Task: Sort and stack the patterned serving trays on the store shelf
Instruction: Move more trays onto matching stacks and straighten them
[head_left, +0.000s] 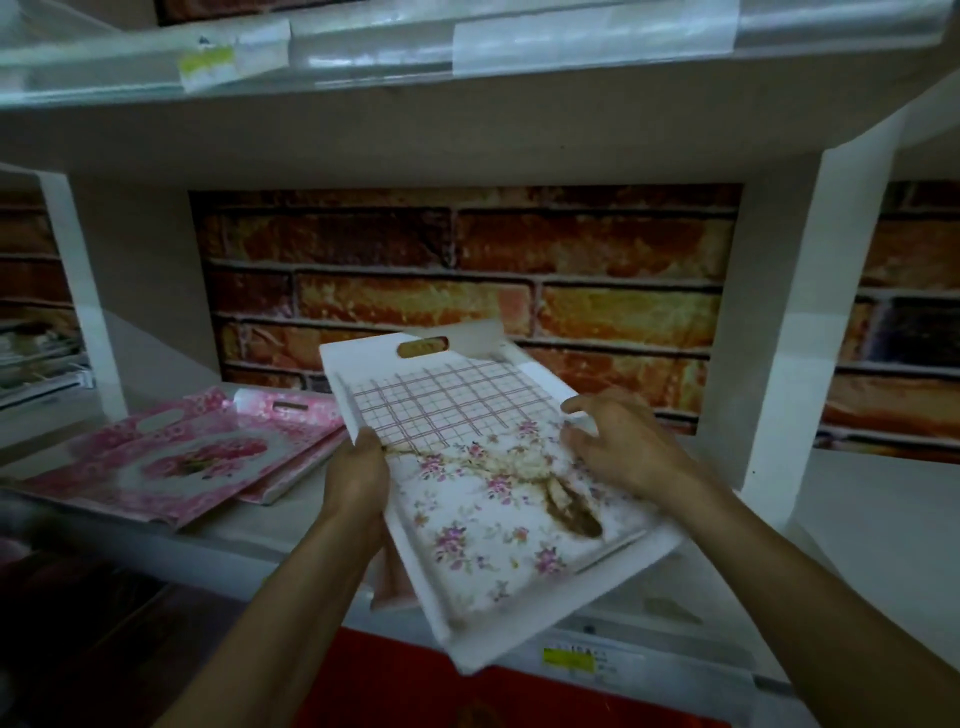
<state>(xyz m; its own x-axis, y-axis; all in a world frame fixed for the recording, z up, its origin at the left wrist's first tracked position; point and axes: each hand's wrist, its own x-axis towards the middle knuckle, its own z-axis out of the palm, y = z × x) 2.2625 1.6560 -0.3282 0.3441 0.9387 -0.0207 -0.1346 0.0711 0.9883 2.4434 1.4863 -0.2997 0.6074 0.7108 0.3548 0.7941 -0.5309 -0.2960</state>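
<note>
A white tray (483, 499) with a pink check and small purple flowers is held tilted above the shelf's front edge. My left hand (358, 478) grips its left rim, thumb on top. My right hand (618, 441) rests on the right rim with fingers spread and loosely bent. Behind this tray the rim of another white tray (540, 374) shows at the far right. Two pink rose trays (197, 457) lie overlapped on the shelf to the left.
The white shelf board (852, 525) has brick-pattern backing (467, 280) and white uprights (789, 322) on both sides. Another shelf (363, 67) with price labels runs overhead. A yellow price tag (569, 659) sits on the front edge. Something red (415, 686) lies below.
</note>
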